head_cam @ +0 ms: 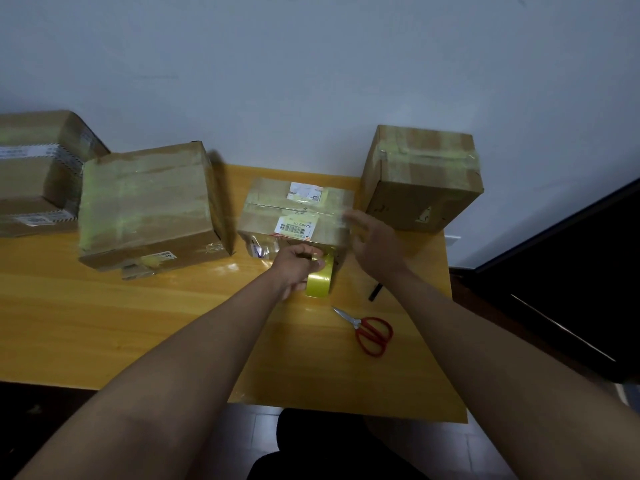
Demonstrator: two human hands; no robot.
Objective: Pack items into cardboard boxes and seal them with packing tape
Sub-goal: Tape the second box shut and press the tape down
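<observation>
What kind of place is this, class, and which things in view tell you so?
Probably a small home or office packing spot, not a warehouse: taped cardboard boxes crowd a yellow wooden table against a plain wall, with a roll of packing tape and red-handled scissors.

Your tape roll (320,278) glows yellow-green against the honey-orange wood grain of the table (138,317). The small box (294,213) is brown under glossy tape, with a white barcode label (297,226) edged in orange. You've got red-handled scissors (369,332) with silver blades. Left, the big brown box (145,202) shows pale greenish tape bands.
</observation>
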